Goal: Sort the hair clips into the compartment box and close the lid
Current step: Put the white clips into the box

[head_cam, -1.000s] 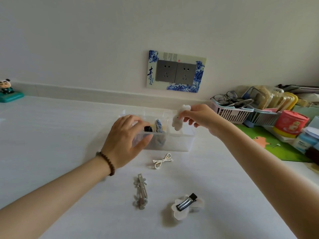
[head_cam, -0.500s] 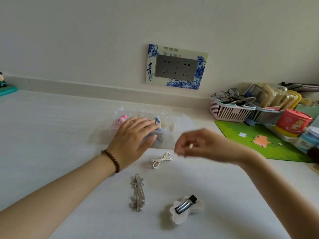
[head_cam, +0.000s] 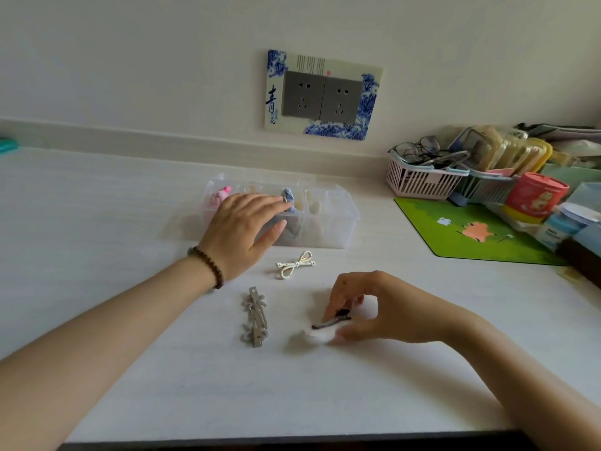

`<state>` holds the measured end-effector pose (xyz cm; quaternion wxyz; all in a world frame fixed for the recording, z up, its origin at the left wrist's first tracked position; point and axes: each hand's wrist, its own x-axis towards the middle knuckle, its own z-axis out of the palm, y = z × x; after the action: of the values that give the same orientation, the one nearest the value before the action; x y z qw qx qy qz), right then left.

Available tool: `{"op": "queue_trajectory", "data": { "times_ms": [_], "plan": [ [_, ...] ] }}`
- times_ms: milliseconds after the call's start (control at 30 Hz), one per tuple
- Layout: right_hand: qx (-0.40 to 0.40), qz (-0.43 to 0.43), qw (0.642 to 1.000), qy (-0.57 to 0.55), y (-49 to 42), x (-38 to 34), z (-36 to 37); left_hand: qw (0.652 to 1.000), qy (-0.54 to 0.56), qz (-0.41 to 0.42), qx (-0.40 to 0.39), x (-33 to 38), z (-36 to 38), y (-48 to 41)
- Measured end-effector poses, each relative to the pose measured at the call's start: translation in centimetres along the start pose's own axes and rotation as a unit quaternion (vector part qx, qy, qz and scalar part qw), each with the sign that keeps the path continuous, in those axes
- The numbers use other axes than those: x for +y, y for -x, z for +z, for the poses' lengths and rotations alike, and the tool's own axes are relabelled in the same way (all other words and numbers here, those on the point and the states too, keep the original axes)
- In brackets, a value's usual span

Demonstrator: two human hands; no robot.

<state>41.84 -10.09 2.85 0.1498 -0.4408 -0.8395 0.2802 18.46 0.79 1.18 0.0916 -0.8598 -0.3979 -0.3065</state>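
Right hand [head_cam: 367,307] low over table [head_cam: 130,196], fingers curled, thumb and forefinger pinch fluffy white clip [head_cam: 320,334] near its dark metal clasp; clip lies on table. Silver flower clip [head_cam: 255,317] just left of it, flat, apart. White bow clip [head_cam: 295,264] farther back, between right hand and clear box [head_cam: 338,222]. Left hand [head_cam: 242,229] flat, fingers straight, rests on box front. Inside box: pink clip [head_cam: 221,194] at left end, blue clip [head_cam: 287,195] mid-box, pale pieces to the right, unclear.

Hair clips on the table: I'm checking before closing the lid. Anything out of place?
Nothing spilled or broken. Three clips lie outside the compartment box: a silver flower clip, a white bow clip, and a fluffy white clip, metal side up, pinched by the right hand.
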Motion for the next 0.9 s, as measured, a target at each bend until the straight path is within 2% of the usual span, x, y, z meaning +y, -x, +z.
{"op": "queue_trajectory", "data": {
  "times_ms": [100,167,267,367,500,667,833,900],
  "plan": [
    [0.044,0.0,0.999,0.006,-0.5,0.2,-0.2,1.0,0.003,0.0,0.001,0.0,0.0,0.0],
    [0.088,-0.004,0.995,-0.048,-1.2,0.1,-0.7,1.0,0.007,-0.001,0.003,0.0,0.1,0.0],
    [0.233,0.017,0.955,-0.181,-3.1,-0.1,-2.6,1.0,0.007,-0.009,0.001,0.0,0.1,0.0],
    [0.338,0.081,0.92,-0.18,-5.9,0.0,-5.0,1.0,0.01,-0.008,-0.005,-0.1,0.1,0.0],
    [0.367,0.154,0.905,-0.149,-9.6,0.4,-6.0,1.0,0.011,-0.015,-0.013,-0.1,0.0,0.0],
    [0.34,0.23,0.912,-0.007,-12.5,1.9,-5.4,1.0,0.003,-0.013,-0.017,-0.2,0.1,0.0],
    [0.308,0.204,0.913,0.173,-12.4,2.3,-5.4,1.0,0.006,-0.016,-0.014,-0.2,0.1,-0.1],
    [0.304,0.181,0.911,0.211,-12.3,2.2,-5.3,1.0,0.004,-0.017,-0.015,-0.3,0.2,-0.1]
  ]
}}
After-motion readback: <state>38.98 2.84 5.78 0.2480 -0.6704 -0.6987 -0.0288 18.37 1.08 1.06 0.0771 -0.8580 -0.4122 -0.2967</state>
